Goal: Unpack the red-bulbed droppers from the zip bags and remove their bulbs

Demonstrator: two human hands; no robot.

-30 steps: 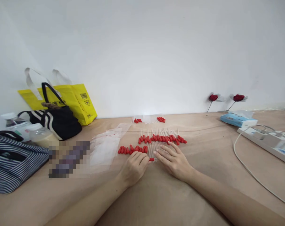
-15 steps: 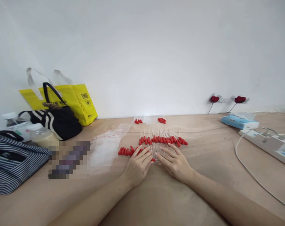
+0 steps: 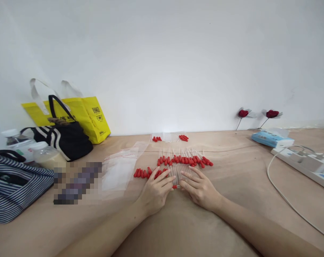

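A row of clear glass droppers (image 3: 181, 172) lies on the table, tubes side by side, framed by my two hands. My left hand (image 3: 156, 191) rests at their left side, fingers stretched and spread, touching the tubes. On the right, my right hand (image 3: 200, 189) lies over the other side with its fingers apart. One dropper with a red rubber bulb (image 3: 175, 186) lies crosswise at the near end, between my hands; thumbs are hidden. Red bulbs (image 3: 140, 173) stick out left of my left hand. Beyond my fingers is another row of red-bulbed droppers (image 3: 180, 159), tips pointing away.
Clear zip bags (image 3: 117, 171) lie to the left. Farther back is a bag with red bulbs (image 3: 156, 139). A yellow bag (image 3: 89, 119), black bag (image 3: 73, 141), jars and striped pouch (image 3: 19, 191) stand left. Tissues (image 3: 269, 139) and a power strip (image 3: 298, 162) sit right.
My hands have moved slightly apart, showing more of the glass tubes. The crosswise dropper's red bulb sits a little nearer to me.
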